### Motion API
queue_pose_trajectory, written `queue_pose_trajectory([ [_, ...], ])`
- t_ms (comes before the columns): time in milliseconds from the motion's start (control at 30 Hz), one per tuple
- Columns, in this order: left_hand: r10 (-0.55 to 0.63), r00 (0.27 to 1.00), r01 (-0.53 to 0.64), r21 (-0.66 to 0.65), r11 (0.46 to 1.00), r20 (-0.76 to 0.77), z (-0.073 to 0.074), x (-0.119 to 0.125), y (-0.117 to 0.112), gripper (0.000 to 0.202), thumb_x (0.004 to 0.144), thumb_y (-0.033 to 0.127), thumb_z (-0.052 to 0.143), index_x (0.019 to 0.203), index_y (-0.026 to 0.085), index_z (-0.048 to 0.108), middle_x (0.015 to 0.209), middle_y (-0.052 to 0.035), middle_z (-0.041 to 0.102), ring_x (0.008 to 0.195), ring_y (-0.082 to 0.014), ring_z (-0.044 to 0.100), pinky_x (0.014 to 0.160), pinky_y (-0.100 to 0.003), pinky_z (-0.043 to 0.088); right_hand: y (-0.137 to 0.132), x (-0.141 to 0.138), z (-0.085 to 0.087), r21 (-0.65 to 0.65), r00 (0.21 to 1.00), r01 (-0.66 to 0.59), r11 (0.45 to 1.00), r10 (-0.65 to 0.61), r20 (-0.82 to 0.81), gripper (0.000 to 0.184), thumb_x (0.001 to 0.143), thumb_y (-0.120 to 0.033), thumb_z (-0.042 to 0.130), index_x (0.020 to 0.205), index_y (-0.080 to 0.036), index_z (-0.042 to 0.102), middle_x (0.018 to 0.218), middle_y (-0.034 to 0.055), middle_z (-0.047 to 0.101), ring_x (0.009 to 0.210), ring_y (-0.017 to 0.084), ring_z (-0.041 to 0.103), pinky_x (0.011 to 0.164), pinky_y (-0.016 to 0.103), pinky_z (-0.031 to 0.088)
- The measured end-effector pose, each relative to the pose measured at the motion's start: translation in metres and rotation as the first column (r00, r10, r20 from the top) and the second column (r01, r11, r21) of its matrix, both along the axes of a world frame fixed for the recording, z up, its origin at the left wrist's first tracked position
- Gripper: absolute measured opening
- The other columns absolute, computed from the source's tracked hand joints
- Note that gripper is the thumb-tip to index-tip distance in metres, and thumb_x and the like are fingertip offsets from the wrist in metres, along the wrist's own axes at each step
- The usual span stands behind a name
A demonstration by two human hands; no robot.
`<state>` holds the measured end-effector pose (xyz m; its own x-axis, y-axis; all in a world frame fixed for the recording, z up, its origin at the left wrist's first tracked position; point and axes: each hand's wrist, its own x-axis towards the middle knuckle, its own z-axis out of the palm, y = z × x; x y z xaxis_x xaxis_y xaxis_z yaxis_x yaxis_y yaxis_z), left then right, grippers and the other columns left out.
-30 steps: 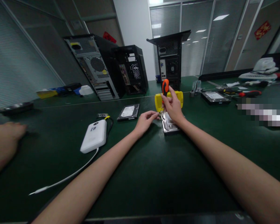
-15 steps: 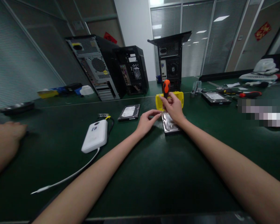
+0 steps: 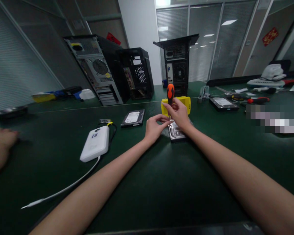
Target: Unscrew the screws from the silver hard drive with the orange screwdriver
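Observation:
In my right hand [image 3: 180, 114] is an orange and black screwdriver [image 3: 170, 93], held nearly upright by closed fingers. Its shaft points down at the left edge of a silver hard drive [image 3: 177, 133], which lies flat on the table. My left hand [image 3: 155, 126] is beside that edge, thumb and fingertips brought together at the screwdriver's tip. What those fingertips pinch is too small to make out. Just behind the hard drive stands a yellow plastic case [image 3: 186, 103], partly covered by my right hand.
Another hard drive [image 3: 132, 117] and a white power bank [image 3: 95, 143] with a cable lie to the left. Computer towers [image 3: 177, 62] stand at the back. On the right are a further hard drive [image 3: 223, 102] and red-handled pliers [image 3: 258, 100]. Another person's hand [image 3: 1, 147] is at far left.
The view has shifted slightly, moving most things a little left. My left fingertips have come closer to the screwdriver's tip. The other person's hand has moved left.

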<state>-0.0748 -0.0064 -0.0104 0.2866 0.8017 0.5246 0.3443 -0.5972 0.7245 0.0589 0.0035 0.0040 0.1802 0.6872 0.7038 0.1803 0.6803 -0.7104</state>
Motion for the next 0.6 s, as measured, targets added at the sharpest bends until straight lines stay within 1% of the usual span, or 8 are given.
queue_pose_trajectory([
  [100,-0.011,1.0,0.011,-0.016,1.0,0.007,0.0006,0.0002,0.0013,0.022,0.071,0.036,0.071,0.078,0.016,0.068,0.079,-0.0051,0.07,0.073,-0.018,0.064,0.072,-0.03,0.05,0.0025,-0.0003,-0.0012,0.016,1.0,0.011,1.0,-0.012,0.01,0.037,0.075,-0.054,0.062,0.074,-0.02,0.047,0.061,-0.0033,0.048,0.053,0.01,0.045,0.051,0.023,0.038],
  [200,-0.007,1.0,0.007,-0.039,0.999,0.015,0.0008,0.0004,0.0007,0.021,0.071,0.035,0.071,0.078,0.016,0.068,0.078,-0.0049,0.07,0.073,-0.0177,0.064,0.071,-0.029,0.05,0.0022,-0.001,-0.002,0.001,0.999,0.024,1.0,-0.024,0.042,0.039,0.075,-0.057,0.061,0.072,-0.02,0.048,0.061,-0.0027,0.049,0.054,0.01,0.046,0.052,0.024,0.037],
  [300,-0.012,0.999,0.014,-0.045,0.999,0.031,-0.0002,0.0003,0.0005,0.021,0.071,0.034,0.071,0.078,0.015,0.067,0.077,-0.0048,0.069,0.073,-0.0178,0.064,0.071,-0.029,0.05,-0.0014,-0.001,-0.0014,-0.01,0.996,0.009,1.0,-0.008,0.087,0.04,0.081,-0.057,0.053,0.073,-0.019,0.054,0.06,-0.0014,0.052,0.054,0.01,0.047,0.053,0.024,0.037],
  [433,-0.032,0.998,0.034,-0.036,0.999,0.05,-0.0022,-0.0008,0.0017,0.023,0.071,0.036,0.071,0.079,0.014,0.067,0.078,-0.005,0.069,0.074,-0.0175,0.063,0.071,-0.028,0.05,-0.0063,0.0,0.0007,0.015,0.992,-0.008,1.0,0.006,0.124,0.043,0.088,-0.054,0.042,0.076,-0.018,0.061,0.061,0.0,0.054,0.058,0.011,0.05,0.058,0.025,0.039],
  [600,-0.049,0.997,0.052,-0.041,0.998,0.063,-0.0025,-0.0007,0.0018,0.023,0.072,0.035,0.07,0.079,0.014,0.067,0.078,-0.0043,0.068,0.073,-0.0165,0.063,0.071,-0.028,0.05,-0.0049,-0.0005,-0.0009,0.025,0.993,0.001,1.0,-0.004,0.115,0.04,0.088,-0.053,0.045,0.078,-0.018,0.062,0.067,0.0011,0.058,0.06,0.011,0.052,0.061,0.025,0.04],
])
